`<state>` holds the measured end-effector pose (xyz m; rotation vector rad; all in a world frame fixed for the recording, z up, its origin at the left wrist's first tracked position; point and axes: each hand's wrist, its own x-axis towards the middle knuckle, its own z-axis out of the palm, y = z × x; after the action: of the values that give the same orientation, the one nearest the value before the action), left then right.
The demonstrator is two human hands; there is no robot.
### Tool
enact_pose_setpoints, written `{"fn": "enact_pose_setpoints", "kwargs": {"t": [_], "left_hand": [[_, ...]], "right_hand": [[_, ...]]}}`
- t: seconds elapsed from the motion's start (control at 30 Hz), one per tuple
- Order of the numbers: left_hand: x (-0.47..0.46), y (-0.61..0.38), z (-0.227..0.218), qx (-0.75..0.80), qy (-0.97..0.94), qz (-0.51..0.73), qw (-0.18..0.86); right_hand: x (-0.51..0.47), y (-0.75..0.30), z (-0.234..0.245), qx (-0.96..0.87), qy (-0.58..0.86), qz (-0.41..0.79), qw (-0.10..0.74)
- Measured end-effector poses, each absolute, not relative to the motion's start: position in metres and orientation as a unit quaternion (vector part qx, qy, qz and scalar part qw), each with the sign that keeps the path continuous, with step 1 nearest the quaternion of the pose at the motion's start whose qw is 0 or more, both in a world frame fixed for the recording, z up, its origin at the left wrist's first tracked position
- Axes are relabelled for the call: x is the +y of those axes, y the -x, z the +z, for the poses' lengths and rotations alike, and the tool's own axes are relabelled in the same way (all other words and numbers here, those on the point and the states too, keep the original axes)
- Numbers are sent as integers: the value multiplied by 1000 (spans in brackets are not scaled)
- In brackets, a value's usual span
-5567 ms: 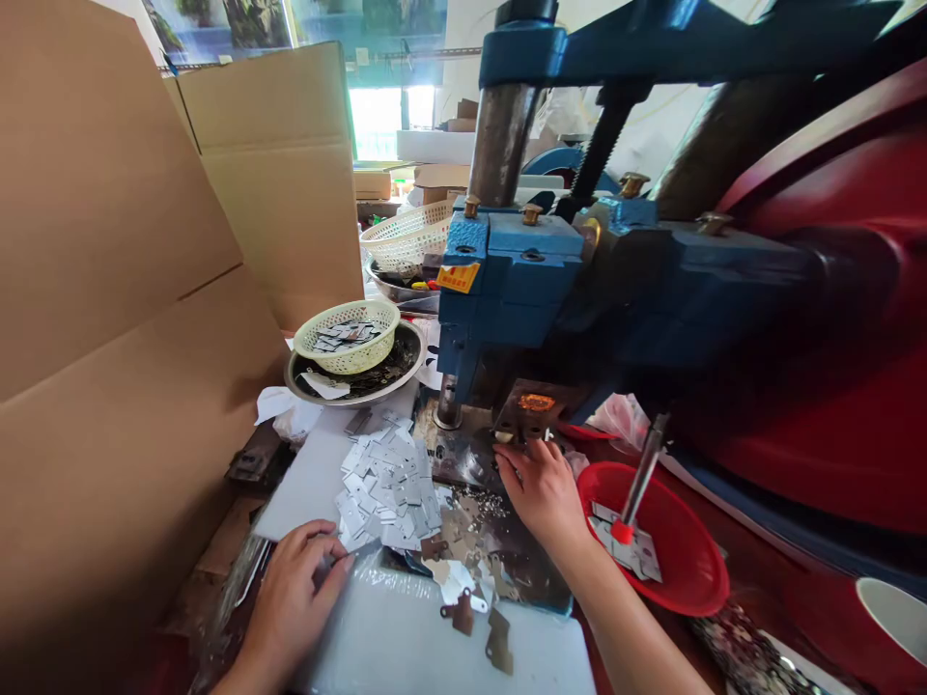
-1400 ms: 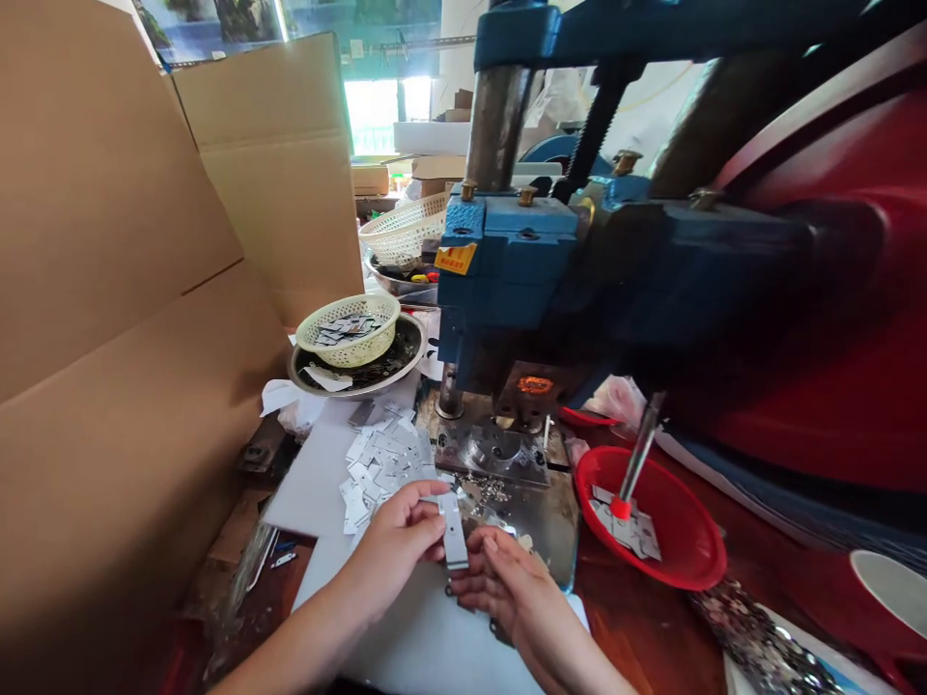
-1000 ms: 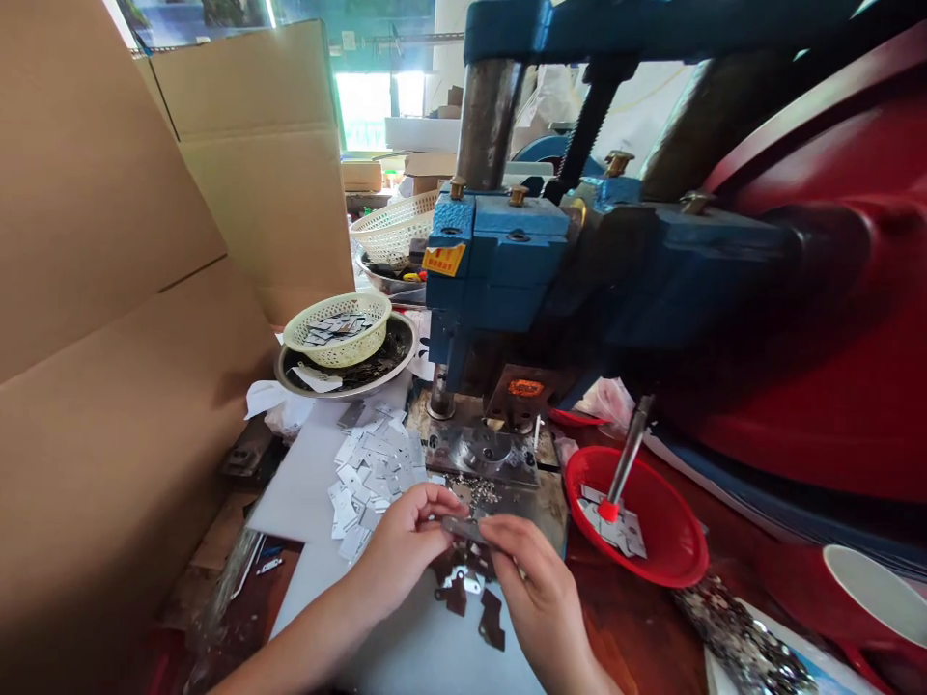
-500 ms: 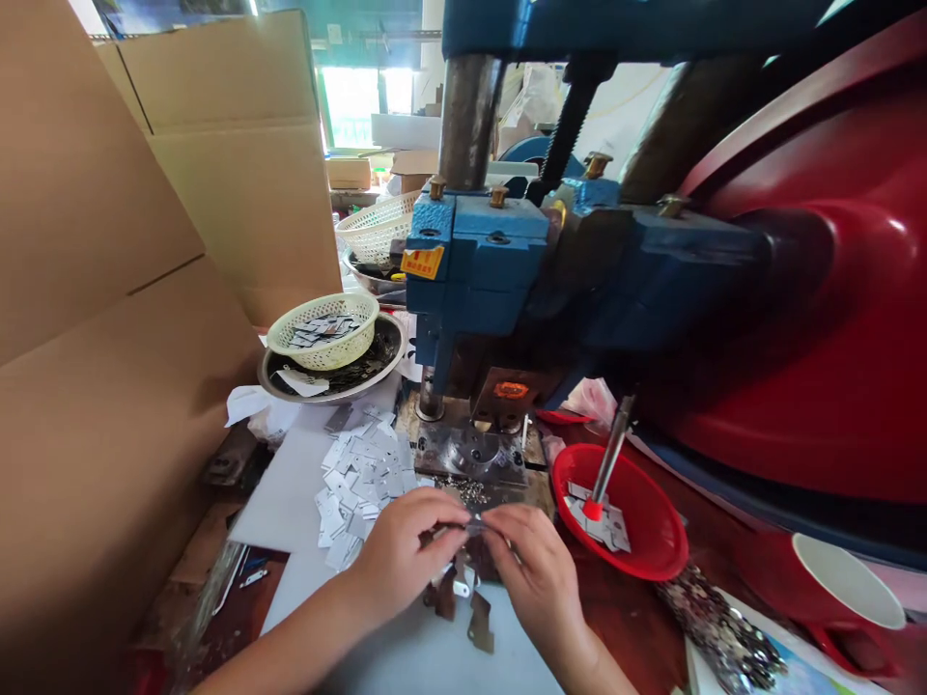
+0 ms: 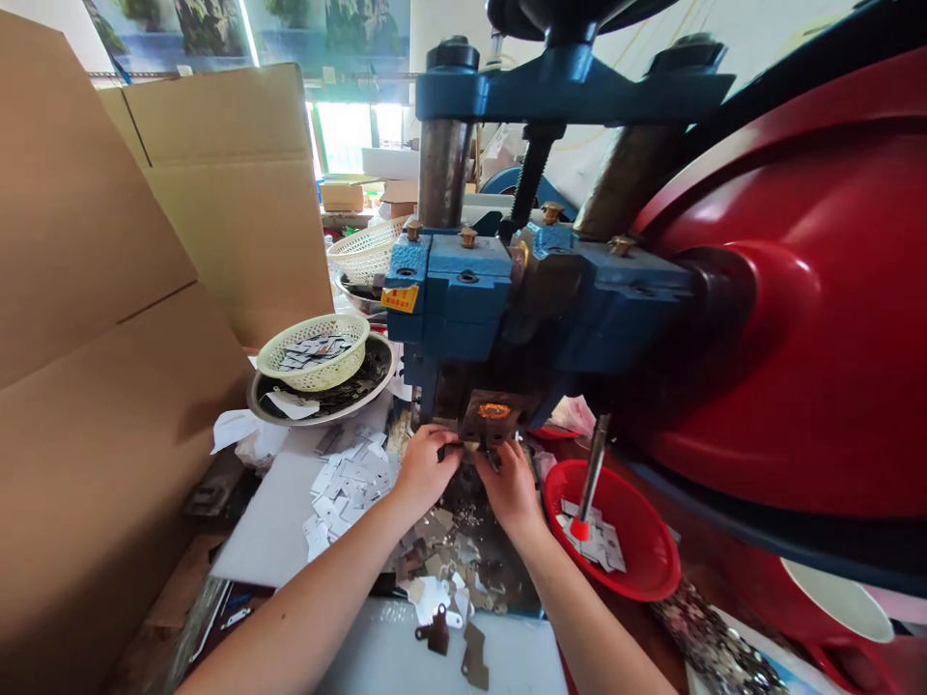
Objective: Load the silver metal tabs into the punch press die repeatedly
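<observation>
Both hands reach under the head of a blue press [image 5: 492,299]. My left hand [image 5: 422,470] and my right hand [image 5: 509,483] meet at the die under the ram, fingers curled and pinched around a small metal strip that is mostly hidden between them. A pile of small silver plates [image 5: 344,483] lies just left of my left hand. Punched brownish metal scraps [image 5: 445,565] lie on the bench below my wrists.
A red bowl [image 5: 637,565] with a red-tipped rod [image 5: 585,483] and a few plates sits right of my right hand. A yellow basket [image 5: 313,350] of plates rests in a metal dish [image 5: 282,413]. Cardboard sheets [image 5: 108,319] stand on the left; a large red flywheel cover [image 5: 811,319] fills the right.
Both hands moved forward from the near bench to the die under the press head, carrying the strip with them. The camera view tilted upward.
</observation>
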<state>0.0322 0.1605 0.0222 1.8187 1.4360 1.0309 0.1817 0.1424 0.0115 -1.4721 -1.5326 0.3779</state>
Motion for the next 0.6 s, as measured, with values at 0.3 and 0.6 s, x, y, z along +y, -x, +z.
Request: {"fn": "enact_pose_setpoints", "kwargs": {"t": [0.3, 0.6], "left_hand": [[169, -36, 18, 515, -696, 352, 355], [85, -2, 58, 462, -783, 266, 320]], "right_hand": [[150, -179, 5, -621, 592, 199, 474], [85, -207, 20, -606, 620, 278, 414]]}}
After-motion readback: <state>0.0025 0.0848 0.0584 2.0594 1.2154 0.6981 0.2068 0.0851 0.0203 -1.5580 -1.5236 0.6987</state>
